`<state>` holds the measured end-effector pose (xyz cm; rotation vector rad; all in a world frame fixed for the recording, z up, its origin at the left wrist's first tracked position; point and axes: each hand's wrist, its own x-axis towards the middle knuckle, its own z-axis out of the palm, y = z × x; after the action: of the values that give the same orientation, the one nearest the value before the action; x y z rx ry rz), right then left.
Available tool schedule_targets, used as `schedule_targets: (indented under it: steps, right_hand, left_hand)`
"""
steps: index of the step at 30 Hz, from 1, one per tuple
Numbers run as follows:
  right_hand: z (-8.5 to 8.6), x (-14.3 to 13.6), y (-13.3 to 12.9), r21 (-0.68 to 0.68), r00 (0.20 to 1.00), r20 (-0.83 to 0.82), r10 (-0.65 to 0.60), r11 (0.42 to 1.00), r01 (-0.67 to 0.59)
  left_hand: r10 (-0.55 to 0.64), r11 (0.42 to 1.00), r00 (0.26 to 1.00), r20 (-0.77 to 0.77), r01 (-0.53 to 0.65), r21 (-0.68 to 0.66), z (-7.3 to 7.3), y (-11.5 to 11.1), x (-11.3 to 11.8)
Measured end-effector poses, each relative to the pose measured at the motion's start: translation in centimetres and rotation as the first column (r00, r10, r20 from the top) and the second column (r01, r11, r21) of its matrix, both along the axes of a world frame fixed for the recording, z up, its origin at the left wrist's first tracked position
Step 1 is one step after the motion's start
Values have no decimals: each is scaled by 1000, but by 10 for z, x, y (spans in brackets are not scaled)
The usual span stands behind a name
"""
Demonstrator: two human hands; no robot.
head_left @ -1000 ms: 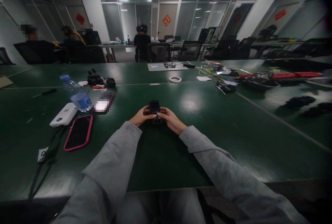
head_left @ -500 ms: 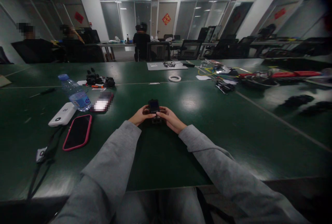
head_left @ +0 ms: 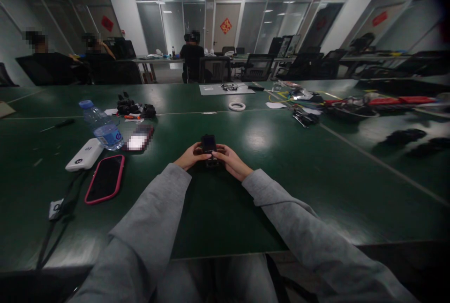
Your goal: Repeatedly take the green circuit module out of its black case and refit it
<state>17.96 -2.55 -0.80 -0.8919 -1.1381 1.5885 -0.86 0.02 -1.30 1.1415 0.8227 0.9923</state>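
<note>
Between both hands, at the middle of the green table point(head_left: 218, 218), is a small black device with a dark square screen point(head_left: 208, 143); its exact kind I cannot make out. My left hand point(head_left: 191, 156) is closed around its left side, thumb across the lower front. From the right, my right hand point(head_left: 230, 158) grips the other side, its thumb tip near the left thumb below the screen. A dark lower part with pale spots shows beneath the thumbs. The fingers behind the device are mostly hidden.
To the left are a pink-cased phone point(head_left: 105, 179), a white power bank point(head_left: 84, 154) with a cable, and a water bottle point(head_left: 105, 127). A white ring point(head_left: 236, 106) lies farther back. Tangled cables point(head_left: 309, 99) spread at the right. People point(head_left: 192, 57) sit across the room.
</note>
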Motion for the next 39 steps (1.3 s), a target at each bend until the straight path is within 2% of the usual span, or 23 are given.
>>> schedule_targets:
  steps: [39]
  right_hand:
    - [-4, 1, 3, -12, 1000, -3, 1, 1000, -1]
  left_hand:
    - [16, 1000, 999, 33, -15, -26, -1, 1, 2]
